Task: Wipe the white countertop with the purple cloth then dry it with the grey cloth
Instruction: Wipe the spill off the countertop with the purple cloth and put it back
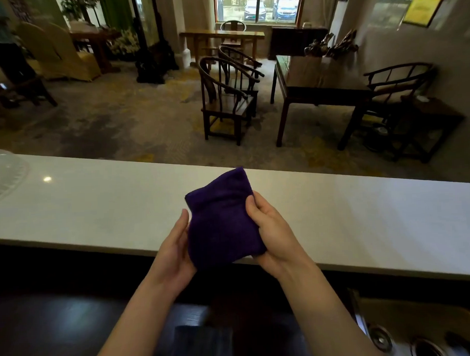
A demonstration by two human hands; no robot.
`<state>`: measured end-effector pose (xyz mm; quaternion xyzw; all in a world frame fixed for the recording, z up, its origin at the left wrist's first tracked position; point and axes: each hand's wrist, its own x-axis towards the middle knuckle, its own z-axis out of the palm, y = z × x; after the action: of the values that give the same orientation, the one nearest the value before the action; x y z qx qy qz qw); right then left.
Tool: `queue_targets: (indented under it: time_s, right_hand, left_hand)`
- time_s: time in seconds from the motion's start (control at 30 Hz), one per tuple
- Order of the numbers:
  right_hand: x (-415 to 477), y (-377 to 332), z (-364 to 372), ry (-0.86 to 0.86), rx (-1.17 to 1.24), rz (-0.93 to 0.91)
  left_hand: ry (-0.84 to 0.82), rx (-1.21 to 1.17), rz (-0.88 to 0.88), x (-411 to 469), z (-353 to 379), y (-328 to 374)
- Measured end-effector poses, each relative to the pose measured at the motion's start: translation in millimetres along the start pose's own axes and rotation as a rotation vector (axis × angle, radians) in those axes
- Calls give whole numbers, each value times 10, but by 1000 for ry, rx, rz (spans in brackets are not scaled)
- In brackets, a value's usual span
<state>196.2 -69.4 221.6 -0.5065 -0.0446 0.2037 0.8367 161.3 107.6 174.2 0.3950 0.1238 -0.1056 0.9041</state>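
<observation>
A folded purple cloth (222, 218) is held between both hands just above the near edge of the long white countertop (96, 209). My left hand (175, 249) cups its left side and underside. My right hand (270, 230) grips its right side, thumb pressed on top. A grey folded cloth (202, 338) lies on the dark lower surface below my forearms, partly hidden by them.
A white dish (4, 175) sits at the countertop's far left. A metal sink with drains (410, 339) is at the lower right. Beyond the counter stand dark wooden chairs (225, 98) and a table (318, 81) on carpet.
</observation>
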Motion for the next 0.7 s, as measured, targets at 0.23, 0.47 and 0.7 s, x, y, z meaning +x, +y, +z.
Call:
queue_targets:
  time_s: [0.23,0.47,0.7]
  right_hand:
    - [-442,27,-343,133,-132,-90]
    - [-996,363,-758,404,-1055,-267]
    - [-1435,929,-1209,488,-1087,-132]
  left_hand:
    - [101,298,295,-129,178,-230]
    - [164,1071,526,-370,264,-658]
    - [128,1141,377,-567,108,-1396]
